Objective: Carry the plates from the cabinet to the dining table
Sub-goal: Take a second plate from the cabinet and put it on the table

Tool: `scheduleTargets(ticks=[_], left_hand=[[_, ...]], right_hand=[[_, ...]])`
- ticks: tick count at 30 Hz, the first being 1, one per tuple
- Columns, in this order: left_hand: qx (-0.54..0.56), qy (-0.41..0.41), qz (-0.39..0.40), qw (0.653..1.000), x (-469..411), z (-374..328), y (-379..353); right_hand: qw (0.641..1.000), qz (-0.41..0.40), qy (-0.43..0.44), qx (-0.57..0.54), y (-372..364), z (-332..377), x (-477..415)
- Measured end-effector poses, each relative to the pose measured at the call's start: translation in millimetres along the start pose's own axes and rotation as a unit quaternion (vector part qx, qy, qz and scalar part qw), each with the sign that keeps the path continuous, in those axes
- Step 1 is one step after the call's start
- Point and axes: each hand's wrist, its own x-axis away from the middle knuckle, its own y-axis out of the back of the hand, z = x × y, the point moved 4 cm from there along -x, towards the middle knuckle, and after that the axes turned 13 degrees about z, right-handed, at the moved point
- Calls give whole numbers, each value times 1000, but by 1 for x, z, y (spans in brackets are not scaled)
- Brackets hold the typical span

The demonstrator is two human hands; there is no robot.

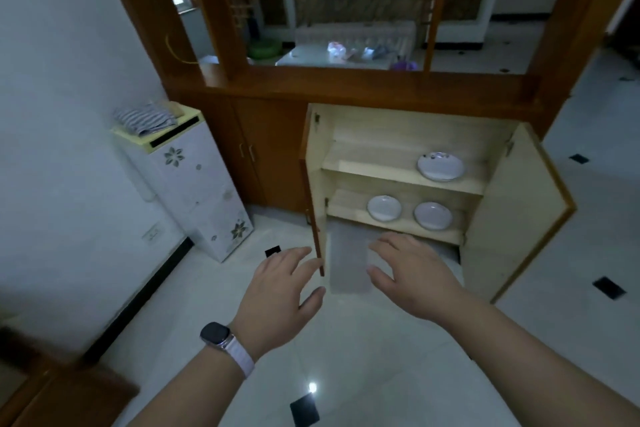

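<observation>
White glossy floor tiles (363,350) run up to a wooden room divider whose low cabinet (401,135) stands with both doors swung wide. Three white plates lie flat inside: one on the upper shelf (440,166) towards the right, and two side by side on the lower shelf, the left plate (383,207) and the right plate (433,215).

The person reaches forward with both arms. The right hand (412,274) is spread, fingers relaxed, holding nothing, and it hovers in front of the opening, just short of the lower shelf. The lower pair lies straight ahead of its fingertips, the left plate most nearly in line. The left hand (277,291), a watch (216,336) on its wrist, is likewise spread and empty. It sits just beside the bottom edge of the left door (317,204); whether it touches the wood I cannot tell.

That door leaf stands between the left hand and the shelves, so I judge the right hand nearer and better placed for the first plate. None has been lifted yet.
</observation>
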Motion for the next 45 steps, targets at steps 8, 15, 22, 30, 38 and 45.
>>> scheduleTargets(ticks=[8, 15, 22, 30, 38, 45], left_hand=[[-4, -69, 32, 997, -90, 2, -18], [19, -118, 50, 992, -184, 33, -46], [85, -152, 62, 983, -302, 73, -64], [89, -203, 83, 972, -411, 79, -71], [73, -220, 94, 968, -474, 75, -74], [65, -213, 101, 970, -517, 69, -103]], right_hand=[[996, -25, -75, -45, 7, -59, -19], [990, -6, -133, -41, 16, -107, -75], [983, 7, -181, -15, 41, -159, -153], [973, -33, -229, -10, 71, -199, -197], [957, -63, -282, -8, 86, -243, -210], [956, -50, -286, -47, 68, -296, -235]])
